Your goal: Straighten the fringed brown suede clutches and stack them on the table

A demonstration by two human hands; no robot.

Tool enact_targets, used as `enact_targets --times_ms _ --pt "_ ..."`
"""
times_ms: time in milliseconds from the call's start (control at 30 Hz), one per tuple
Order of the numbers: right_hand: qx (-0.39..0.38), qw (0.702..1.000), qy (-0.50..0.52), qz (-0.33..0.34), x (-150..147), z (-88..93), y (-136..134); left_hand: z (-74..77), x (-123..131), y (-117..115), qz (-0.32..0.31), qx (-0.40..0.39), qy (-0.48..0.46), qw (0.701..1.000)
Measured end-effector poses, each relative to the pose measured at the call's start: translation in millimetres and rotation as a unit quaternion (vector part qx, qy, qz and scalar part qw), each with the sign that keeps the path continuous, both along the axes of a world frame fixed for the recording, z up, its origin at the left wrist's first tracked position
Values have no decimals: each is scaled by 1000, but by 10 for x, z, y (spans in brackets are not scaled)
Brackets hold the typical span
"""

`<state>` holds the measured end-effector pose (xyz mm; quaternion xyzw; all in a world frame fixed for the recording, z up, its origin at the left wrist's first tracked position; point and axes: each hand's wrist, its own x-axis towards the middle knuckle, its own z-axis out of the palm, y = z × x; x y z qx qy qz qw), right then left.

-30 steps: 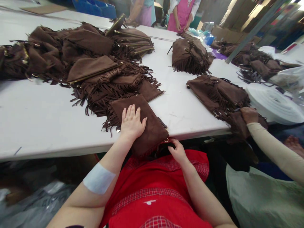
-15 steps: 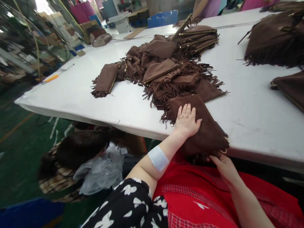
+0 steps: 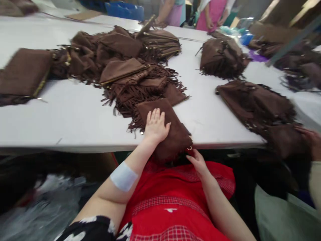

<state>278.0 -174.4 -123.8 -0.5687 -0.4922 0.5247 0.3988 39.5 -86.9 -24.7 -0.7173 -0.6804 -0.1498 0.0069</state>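
Observation:
A dark brown fringed pouch (image 3: 173,135) lies over the table's front edge, its lower part hanging toward the red apron. My left hand (image 3: 156,127) rests flat on it, fingers stretched out. Just below the pouch's right corner, beside a small gold ring (image 3: 190,148), is my right hand (image 3: 199,164). Its thumb and forefinger are apart, and nothing shows between them; the other fingers are partly hidden. Touching the pouch's far side is a heap of similar brown fringed pouches (image 3: 135,75), some with gold zippers.
The white table (image 3: 82,117) spans the view. At the left lies another brown pouch (image 3: 25,72). More brown pouches (image 3: 258,103) lie at the right, where another person's hand (image 3: 312,140) touches one. People stand behind the table, near a blue crate (image 3: 124,11).
The view has swung right, bringing the right-hand pouches and another person's hand into sight. My left hand stays flat on the pouch; my right hand's fingers have drawn slightly away from its edge.

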Motion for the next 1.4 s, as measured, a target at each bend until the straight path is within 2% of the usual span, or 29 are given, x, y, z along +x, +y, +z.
enact_targets --times_ms 100,200,333,533,600,700,733,800,900,967,1033,1133,1267,1400 --pt "9 991 88 101 -273 242 10 -16 -3 30 0 7 -3 1000" --pt "-36 985 106 127 -475 293 -5 -6 3 32 -3 8 -2 1000" --pt "-85 988 83 97 -517 196 -58 1 9 23 -4 12 1 1000" --pt "-84 987 10 137 -309 48 -154 -9 8 16 -4 11 -4 1000" --pt "-122 982 -22 144 -224 -60 -180 -6 7 15 -4 11 -5 1000" --pt "-184 975 -50 114 -100 -217 -185 -6 6 18 -5 7 -5 1000" --pt "-177 977 -56 99 -65 -238 -176 -8 6 20 -5 7 -7 1000" --pt "-103 990 -66 67 -20 -204 -146 -13 6 24 -8 11 -10 1000" --pt "54 996 -51 42 -40 13 -83 -21 9 27 -8 19 -6 1000" --pt "93 993 -22 76 -110 190 -42 -24 10 28 -6 23 -2 1000" --pt "71 990 -6 118 -196 321 -8 -25 10 29 -6 25 0 1000" --pt "2 993 -23 116 -297 385 34 -27 7 30 -8 25 2 1000" --pt "-36 994 -32 94 -344 313 74 -23 5 32 -9 25 1 1000" --pt "-87 991 -7 99 -374 155 -5 -17 10 32 -9 25 -12 1000"
